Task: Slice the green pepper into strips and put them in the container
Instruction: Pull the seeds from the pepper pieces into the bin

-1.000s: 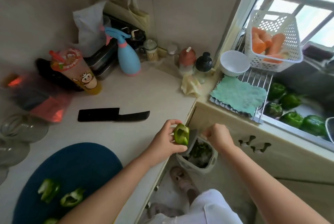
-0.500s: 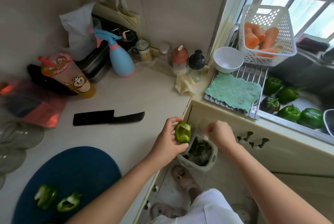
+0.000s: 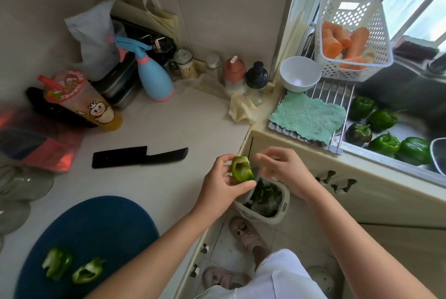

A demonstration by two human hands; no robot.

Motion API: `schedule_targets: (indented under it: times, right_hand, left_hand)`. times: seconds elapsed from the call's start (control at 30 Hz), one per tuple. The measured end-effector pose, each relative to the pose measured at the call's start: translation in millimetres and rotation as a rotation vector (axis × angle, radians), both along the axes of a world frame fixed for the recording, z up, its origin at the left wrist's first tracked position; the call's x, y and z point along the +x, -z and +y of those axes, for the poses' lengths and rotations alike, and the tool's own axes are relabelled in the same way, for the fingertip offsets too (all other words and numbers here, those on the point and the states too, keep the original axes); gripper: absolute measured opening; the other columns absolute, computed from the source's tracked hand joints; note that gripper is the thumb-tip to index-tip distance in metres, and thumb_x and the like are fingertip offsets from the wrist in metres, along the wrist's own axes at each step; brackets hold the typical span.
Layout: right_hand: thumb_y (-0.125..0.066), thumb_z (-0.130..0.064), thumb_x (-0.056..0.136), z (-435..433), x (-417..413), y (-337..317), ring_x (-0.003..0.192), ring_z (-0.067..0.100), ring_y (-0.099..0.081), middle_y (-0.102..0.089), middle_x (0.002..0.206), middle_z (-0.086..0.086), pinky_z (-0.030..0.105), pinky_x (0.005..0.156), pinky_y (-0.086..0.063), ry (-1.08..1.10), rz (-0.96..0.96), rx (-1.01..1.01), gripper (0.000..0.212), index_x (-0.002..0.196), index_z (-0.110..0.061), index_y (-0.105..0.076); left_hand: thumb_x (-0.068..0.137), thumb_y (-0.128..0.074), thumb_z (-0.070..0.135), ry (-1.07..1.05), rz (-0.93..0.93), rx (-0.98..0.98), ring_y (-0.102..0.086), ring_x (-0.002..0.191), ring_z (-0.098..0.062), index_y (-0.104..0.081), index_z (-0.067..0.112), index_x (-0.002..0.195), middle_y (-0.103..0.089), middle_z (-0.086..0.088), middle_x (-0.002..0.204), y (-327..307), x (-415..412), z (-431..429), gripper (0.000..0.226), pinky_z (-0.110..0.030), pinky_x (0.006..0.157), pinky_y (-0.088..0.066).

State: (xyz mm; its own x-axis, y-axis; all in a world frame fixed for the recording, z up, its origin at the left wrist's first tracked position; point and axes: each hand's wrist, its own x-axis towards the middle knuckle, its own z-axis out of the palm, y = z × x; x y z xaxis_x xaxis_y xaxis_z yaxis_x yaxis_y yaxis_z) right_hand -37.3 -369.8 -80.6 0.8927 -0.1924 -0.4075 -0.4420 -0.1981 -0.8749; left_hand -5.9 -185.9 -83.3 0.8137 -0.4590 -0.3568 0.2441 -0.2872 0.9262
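My left hand (image 3: 223, 184) holds a hollowed green pepper piece (image 3: 241, 169) at the counter's edge, above a small bin (image 3: 277, 216) on the floor that holds green scraps. My right hand (image 3: 282, 171) hovers just right of the pepper with fingers spread and relaxed, holding nothing. Two more green pepper pieces (image 3: 57, 263) (image 3: 87, 271) lie on the blue cutting board (image 3: 96, 233) at the lower left. A black knife (image 3: 140, 157) lies flat on the counter, away from both hands.
Several whole green peppers (image 3: 383, 144) sit in the sink at right. A white bowl (image 3: 300, 73), a teal cloth (image 3: 307, 117) and a white basket of carrots (image 3: 353, 38) rest on the rack. Bottles, a blue spray bottle (image 3: 154, 74) and a drink cup (image 3: 79, 101) line the back.
My right hand has opened from a closed fist and lifted toward the pepper piece. My left hand still holds the pepper over the bin.
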Motion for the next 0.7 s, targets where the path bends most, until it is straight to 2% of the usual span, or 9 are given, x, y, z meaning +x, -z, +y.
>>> schedule_targets:
  times: [0.03,0.1,0.2,0.27,0.33,0.47,0.57,0.7]
  right_hand:
    - [-0.067,-0.022,0.088,2,1,-11,0.070,0.020,-0.066,-0.071,0.083,0.006,0.027,0.066,-0.056,-0.027,-0.053,0.081,0.012,0.096,-0.014,-0.070]
    - [-0.068,-0.005,0.085,2,1,-23,0.079,0.024,-0.067,-0.068,0.101,0.004,0.031,0.073,-0.058,-0.118,-0.141,0.128,0.024,0.107,-0.014,-0.068]
    - [-0.068,0.003,0.081,-4,1,-28,0.083,0.029,-0.063,-0.064,0.111,-0.003,0.037,0.079,-0.057,-0.257,-0.158,0.065,0.040,0.112,-0.023,-0.067]
    - [-0.074,-0.007,0.078,-4,2,-30,0.081,0.025,-0.063,-0.064,0.104,-0.009,0.039,0.075,-0.057,-0.318,-0.153,-0.048,0.038,0.109,-0.028,-0.068]
    - [-0.079,-0.018,0.074,-4,3,-33,0.077,0.015,-0.064,-0.063,0.096,-0.011,0.036,0.072,-0.056,-0.362,-0.172,-0.163,0.035,0.106,-0.029,-0.070]
    - [-0.080,-0.020,0.073,3,2,-39,0.074,0.005,-0.063,-0.066,0.087,-0.010,0.029,0.070,-0.055,-0.339,-0.236,-0.348,0.027,0.098,-0.027,-0.074]
    - [-0.080,-0.020,0.073,10,-1,-40,0.072,0.005,-0.064,-0.067,0.083,-0.007,0.027,0.069,-0.055,-0.304,-0.281,-0.393,0.025,0.097,-0.024,-0.075]
    - [-0.081,-0.019,0.073,16,-5,-38,0.070,0.005,-0.063,-0.067,0.078,-0.004,0.023,0.068,-0.054,-0.210,-0.283,-0.340,0.021,0.094,-0.021,-0.076]
  left_hand:
    - [0.068,-0.082,0.021,0.015,0.037,-0.010,-0.068,0.094,-0.009,-0.047,0.022,0.122,-0.067,0.002,0.110,0,1,-1,0.065,-0.025,0.084,-0.053]
    - [0.064,-0.082,0.033,0.033,0.111,-0.052,-0.069,0.096,-0.018,-0.048,0.014,0.126,-0.069,-0.004,0.108,-2,2,-3,0.072,-0.036,0.088,-0.054]
    - [0.060,-0.078,0.038,0.040,0.165,-0.100,-0.069,0.096,-0.023,-0.053,0.012,0.121,-0.071,-0.005,0.103,-6,4,-2,0.071,-0.041,0.088,-0.053]
    - [0.061,-0.077,0.033,0.089,0.170,-0.100,-0.068,0.096,-0.020,-0.058,0.020,0.112,-0.073,0.000,0.100,-7,6,-1,0.056,-0.037,0.088,-0.054]
    - [0.065,-0.077,0.024,0.127,0.178,-0.101,-0.069,0.094,-0.017,-0.060,0.025,0.107,-0.073,0.003,0.097,-9,6,0,0.045,-0.035,0.088,-0.054]
    - [0.073,-0.076,0.006,0.106,0.162,-0.106,-0.069,0.093,-0.015,-0.058,0.026,0.110,-0.074,0.002,0.097,-14,4,3,0.045,-0.030,0.088,-0.053]
    - [0.073,-0.076,0.004,0.098,0.134,-0.099,-0.069,0.094,-0.016,-0.057,0.024,0.113,-0.073,-0.002,0.100,-17,4,5,0.049,-0.027,0.087,-0.053]
    - [0.070,-0.079,0.006,0.098,0.088,-0.075,-0.070,0.092,-0.014,-0.058,0.031,0.109,-0.074,0.004,0.097,-18,2,9,0.051,-0.023,0.081,-0.053]
